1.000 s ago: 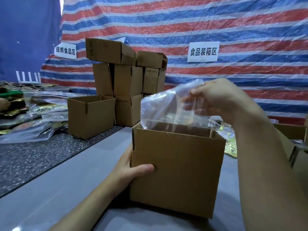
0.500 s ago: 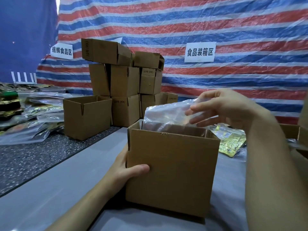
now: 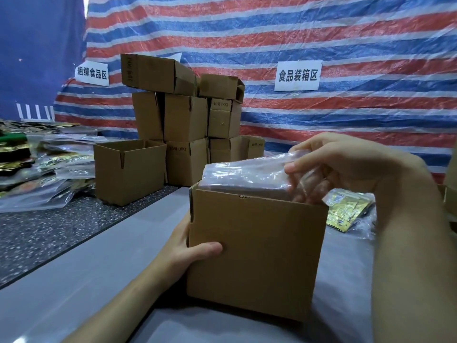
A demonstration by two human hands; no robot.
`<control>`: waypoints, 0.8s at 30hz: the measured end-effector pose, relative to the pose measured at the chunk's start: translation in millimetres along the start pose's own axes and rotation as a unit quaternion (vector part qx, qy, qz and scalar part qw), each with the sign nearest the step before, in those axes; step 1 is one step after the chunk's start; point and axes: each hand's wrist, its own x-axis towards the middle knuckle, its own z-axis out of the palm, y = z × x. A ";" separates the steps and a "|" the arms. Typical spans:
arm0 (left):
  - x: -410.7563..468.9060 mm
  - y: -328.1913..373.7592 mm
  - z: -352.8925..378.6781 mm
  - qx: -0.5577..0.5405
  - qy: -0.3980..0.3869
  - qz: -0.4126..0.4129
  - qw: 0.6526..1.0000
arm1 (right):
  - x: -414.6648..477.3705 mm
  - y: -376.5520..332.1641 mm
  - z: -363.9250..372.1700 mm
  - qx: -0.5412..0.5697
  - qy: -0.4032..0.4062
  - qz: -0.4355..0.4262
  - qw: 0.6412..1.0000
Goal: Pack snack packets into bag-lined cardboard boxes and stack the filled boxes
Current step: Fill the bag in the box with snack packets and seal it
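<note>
Cardboard box (image 3: 254, 256) stands on the grey table (image 3: 74, 280); left hand (image 3: 184, 251) grips its left corner, right hand (image 3: 333, 167) pinches the clear bag (image 3: 242, 174) above its opening.

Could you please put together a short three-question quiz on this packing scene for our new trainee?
1. True or false: the left hand grips the near cardboard box.
2. What does the right hand hold at that box's mouth? A) clear plastic bag B) tape roll C) scissors
3. Is the separate box left of the stack open or closed on top?
Key: 1 true; 2 A; 3 open.
</note>
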 end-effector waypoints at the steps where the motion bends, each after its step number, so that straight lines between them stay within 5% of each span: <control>1: 0.0 -0.1 0.0 0.001 -0.001 0.001 1.000 | 1.8 1.1 1.4 -0.012 0.011 0.013 1.000; 7: 1.1 0.2 1.8 0.012 -0.002 0.007 1.000 | 15.3 0.4 15.4 -0.211 0.109 0.102 0.966; 13: 3.0 -0.2 -4.4 0.042 0.049 0.033 0.997 | 26.8 -5.2 25.9 -0.270 0.181 -0.001 0.946; 20: 4.9 -0.3 -7.7 0.092 0.069 0.058 0.992 | 38.4 -11.7 57.6 -0.349 0.066 0.143 0.924; 24: 4.5 -1.0 -8.5 0.087 0.068 0.048 0.993 | 48.0 -13.5 78.0 -0.343 0.028 0.148 0.927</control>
